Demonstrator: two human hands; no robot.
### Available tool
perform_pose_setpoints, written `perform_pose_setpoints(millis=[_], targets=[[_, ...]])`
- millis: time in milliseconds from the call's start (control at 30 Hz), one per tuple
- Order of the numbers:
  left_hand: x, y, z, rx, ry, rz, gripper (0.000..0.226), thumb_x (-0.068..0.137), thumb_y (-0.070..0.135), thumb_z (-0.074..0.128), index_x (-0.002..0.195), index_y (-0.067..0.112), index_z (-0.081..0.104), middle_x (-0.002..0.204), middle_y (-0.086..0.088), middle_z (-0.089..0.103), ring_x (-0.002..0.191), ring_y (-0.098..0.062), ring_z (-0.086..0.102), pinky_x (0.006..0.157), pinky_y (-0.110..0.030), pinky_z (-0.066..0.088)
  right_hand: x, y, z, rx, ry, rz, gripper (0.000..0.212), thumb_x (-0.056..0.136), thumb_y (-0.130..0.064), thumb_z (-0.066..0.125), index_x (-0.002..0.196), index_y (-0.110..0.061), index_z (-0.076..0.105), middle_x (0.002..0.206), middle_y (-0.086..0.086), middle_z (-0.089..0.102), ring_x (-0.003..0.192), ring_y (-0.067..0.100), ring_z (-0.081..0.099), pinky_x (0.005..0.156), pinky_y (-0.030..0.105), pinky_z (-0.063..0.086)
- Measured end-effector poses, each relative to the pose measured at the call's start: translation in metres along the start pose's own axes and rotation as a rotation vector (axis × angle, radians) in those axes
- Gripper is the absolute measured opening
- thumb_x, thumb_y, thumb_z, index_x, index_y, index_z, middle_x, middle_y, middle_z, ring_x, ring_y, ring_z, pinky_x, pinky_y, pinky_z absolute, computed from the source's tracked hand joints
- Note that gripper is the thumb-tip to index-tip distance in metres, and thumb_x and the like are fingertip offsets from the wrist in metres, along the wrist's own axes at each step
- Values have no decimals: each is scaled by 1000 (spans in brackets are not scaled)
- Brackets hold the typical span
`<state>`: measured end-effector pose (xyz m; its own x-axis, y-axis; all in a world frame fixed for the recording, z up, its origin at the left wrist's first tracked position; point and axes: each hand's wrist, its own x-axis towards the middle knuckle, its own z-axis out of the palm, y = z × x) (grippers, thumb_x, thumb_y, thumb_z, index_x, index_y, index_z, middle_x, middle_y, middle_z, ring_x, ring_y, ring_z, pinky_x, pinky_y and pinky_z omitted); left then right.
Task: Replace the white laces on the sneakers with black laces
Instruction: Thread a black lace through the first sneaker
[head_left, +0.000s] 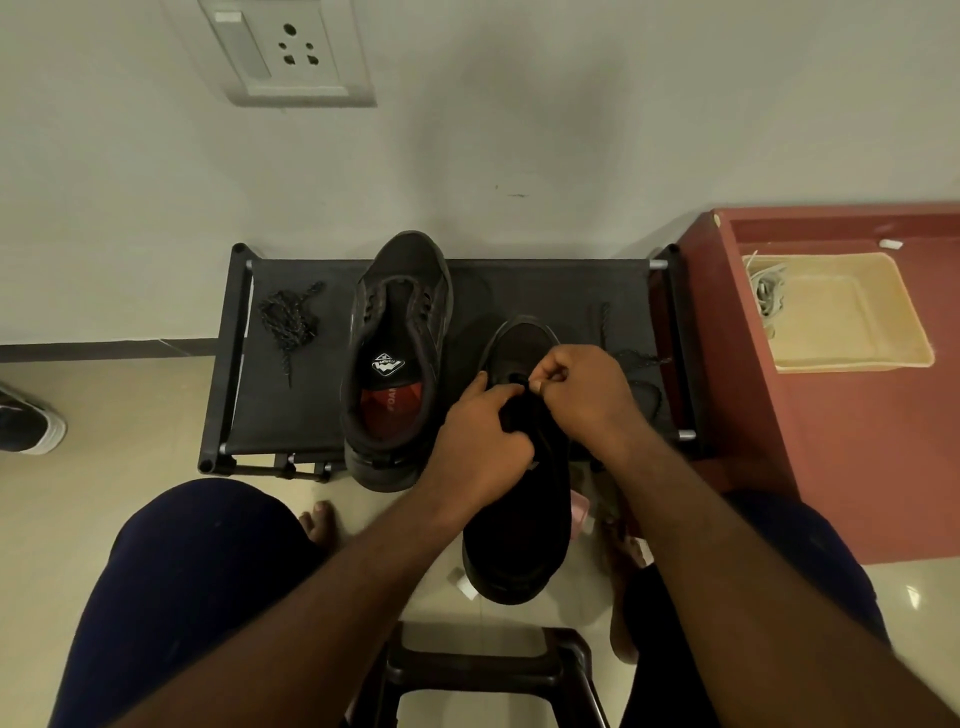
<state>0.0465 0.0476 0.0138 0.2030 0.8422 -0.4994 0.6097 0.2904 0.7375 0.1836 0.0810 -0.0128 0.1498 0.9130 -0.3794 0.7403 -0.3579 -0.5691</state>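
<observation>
On the low table (545, 291), I am working both hands at the right sneaker (519, 519), which is overhanging the front edge. My left hand (483, 436) is clamping its grip round that shoe's upper; my right hand (582, 395) is pinching a black lace (641, 358) at an eyelet. Left of it the other sneaker (395, 338) is lying unlaced, a spare lace (288, 319) bunched beyond. A tray (857, 358) is holding white laces (768, 291).

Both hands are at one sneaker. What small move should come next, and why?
Probably pull the black lace taut: the right hand pinches it near the toe of the sneaker, the left hand grips the sneaker, and slack lies on the rack.
</observation>
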Motion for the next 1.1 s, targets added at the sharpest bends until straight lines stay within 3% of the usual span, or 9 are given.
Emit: perform_pose_setpoints(millis=[133, 200, 300, 433, 500, 567, 700, 867, 1100], targets=[[2, -3, -3, -148, 85, -25, 50, 80, 4, 56, 126, 23, 66, 130, 8, 61, 119, -11, 57, 89, -15, 44, 2, -6, 6, -46, 42, 21, 26, 87, -7, 65, 69, -26, 64, 80, -2, 69, 82, 18, 66, 76, 37, 57], [1, -5, -2, -171, 105, -34, 51, 79, 10, 54, 127, 24, 65, 124, 7, 66, 115, -9, 60, 98, -28, 50, 1, -15, 7, -249, 41, -2, 11, 87, -10, 65, 84, -19, 70, 94, 4, 70, 94, 24, 65, 81, 40, 57], [0, -5, 1, -147, 130, -31, 50, 83, 15, 55, 131, 25, 60, 124, 5, 65, 112, -10, 60, 99, -36, 50, 1, -18, 11, -406, 18, -72, 13, 88, -10, 63, 100, -10, 69, 106, 10, 66, 103, 29, 61, 82, 39, 53], [3, -9, 5, -200, 196, -74, 44, 90, 13, 53, 133, 21, 49, 114, 7, 58, 93, -6, 58, 83, -27, 49, 10, 0, 5, -11, -12, -35, 17, 89, -3, 64, 76, -13, 67, 77, -1, 66, 75, 13, 62, 72, 31, 49], [4, -10, 5, -217, 214, -73, 45, 93, 11, 50, 137, 18, 45, 116, 8, 52, 99, -7, 51, 83, -22, 40, 12, 5, 1, 129, -26, -39, 23, 90, -5, 69, 72, -20, 65, 69, -6, 62, 65, 4, 56, 67, 24, 43], [4, -10, 6, -241, 229, -61, 46, 94, 7, 47, 139, 16, 44, 127, 4, 54, 108, -7, 49, 86, -18, 37, 12, 6, 3, 139, -9, -54, 22, 90, -8, 71, 73, -22, 66, 67, -6, 62, 64, 5, 56, 66, 25, 43], [2, -12, 7, -264, 236, -53, 52, 94, 3, 44, 144, 14, 39, 145, -4, 49, 130, -16, 48, 104, -26, 38, 4, -1, 4, -102, 59, -151, 8, 90, -9, 68, 87, -15, 71, 83, -1, 68, 82, 16, 65, 77, 36, 55], [0, -14, 11, -217, 220, -31, 56, 94, 5, 46, 147, 14, 35, 146, -5, 48, 131, -19, 48, 99, -24, 36, -6, -7, 2, -291, 50, -309, 22, 93, -24, 65, 110, -12, 68, 106, 7, 63, 96, 23, 60, 84, 40, 51], [-5, -17, 10, -175, 199, -26, 57, 91, 7, 48, 147, 13, 35, 145, -8, 50, 132, -23, 48, 104, -29, 37, -13, -18, 4, -486, 123, -381, 24, 100, -28, 50, 103, -12, 67, 98, 5, 62, 86, 25, 61, 68, 40, 50]])
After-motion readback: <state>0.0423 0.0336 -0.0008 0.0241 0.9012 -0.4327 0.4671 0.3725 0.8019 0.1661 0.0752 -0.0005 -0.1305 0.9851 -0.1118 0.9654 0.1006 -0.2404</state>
